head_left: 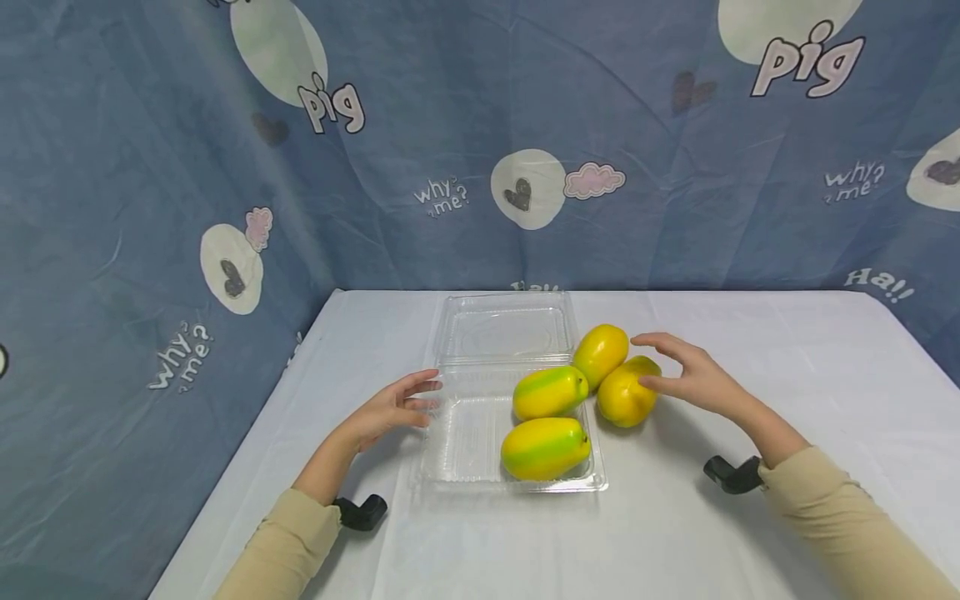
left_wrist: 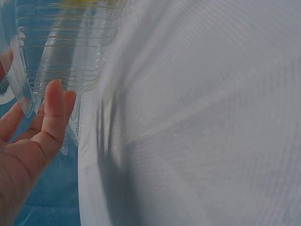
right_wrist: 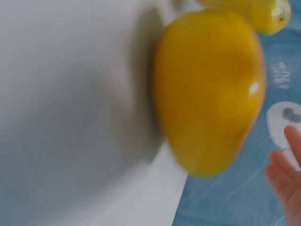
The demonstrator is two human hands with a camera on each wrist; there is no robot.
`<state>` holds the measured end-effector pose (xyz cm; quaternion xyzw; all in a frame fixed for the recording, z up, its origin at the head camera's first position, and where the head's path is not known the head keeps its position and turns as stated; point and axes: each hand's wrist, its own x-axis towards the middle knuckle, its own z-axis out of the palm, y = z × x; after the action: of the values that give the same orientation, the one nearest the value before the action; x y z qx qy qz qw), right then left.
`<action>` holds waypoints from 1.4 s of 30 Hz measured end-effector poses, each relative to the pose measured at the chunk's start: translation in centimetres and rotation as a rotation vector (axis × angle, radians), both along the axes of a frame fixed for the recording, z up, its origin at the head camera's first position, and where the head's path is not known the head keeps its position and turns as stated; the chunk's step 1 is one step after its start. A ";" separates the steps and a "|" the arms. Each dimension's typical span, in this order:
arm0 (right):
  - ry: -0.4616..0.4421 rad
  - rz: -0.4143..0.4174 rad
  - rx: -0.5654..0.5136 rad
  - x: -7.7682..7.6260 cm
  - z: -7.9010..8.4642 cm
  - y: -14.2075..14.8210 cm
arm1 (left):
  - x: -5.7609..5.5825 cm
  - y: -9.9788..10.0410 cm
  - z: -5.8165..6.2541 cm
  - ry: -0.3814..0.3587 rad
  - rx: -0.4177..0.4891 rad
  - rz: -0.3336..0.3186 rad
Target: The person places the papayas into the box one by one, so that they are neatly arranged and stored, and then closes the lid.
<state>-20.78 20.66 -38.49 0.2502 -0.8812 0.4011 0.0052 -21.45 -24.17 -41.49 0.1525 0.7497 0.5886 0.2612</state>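
The left hand (head_left: 390, 412) is poising loosely parted fingers at the left side of the clear container (head_left: 468, 446); the right hand (head_left: 697, 375) is holding nothing, its thumb and fingers standing apart beside the near yellow fruit (head_left: 624, 397), contact being hard to judge; this fruit is lying on the counter (head_left: 675, 525) beside the far yellow fruit (head_left: 601, 354); an off-centre push could be rolling its smooth, rounded body away, or jolting the probably light container askew.

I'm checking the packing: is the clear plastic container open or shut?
Open: its lid lies back on the far side, and the nearest fruit sits uncovered in the base.
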 end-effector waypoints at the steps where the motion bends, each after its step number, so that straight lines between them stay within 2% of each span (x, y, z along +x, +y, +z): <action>1: 0.008 0.018 0.021 -0.1 -0.2 0.2 | 0.0 0.0 0.0 -0.001 0.000 -0.001; 7: -0.015 0.120 0.121 -0.6 -1.4 1.3 | 0.0 0.0 -0.1 -0.008 0.012 -0.003; 14: -0.008 0.210 0.131 -0.8 -2.6 1.5 | 0.0 0.1 0.1 -0.003 0.011 0.004; 20: -0.035 0.190 0.137 -0.9 -2.8 1.7 | 0.0 0.1 0.1 -0.007 0.010 0.011; 26: -0.127 0.182 0.169 -1.2 -3.2 1.8 | 0.0 0.1 0.1 -0.007 0.014 0.007; 30: -0.178 0.195 0.154 -1.4 -3.5 1.8 | 0.0 0.1 0.1 -0.005 0.011 0.010; 42: -0.117 0.188 0.164 -1.3 -3.5 2.2 | -0.1 0.1 -0.1 0.004 0.013 0.002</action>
<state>-22.05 22.84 -41.98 0.3073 -0.8826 0.3402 -0.1044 -21.52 -24.11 -41.57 0.1549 0.7466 0.5933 0.2581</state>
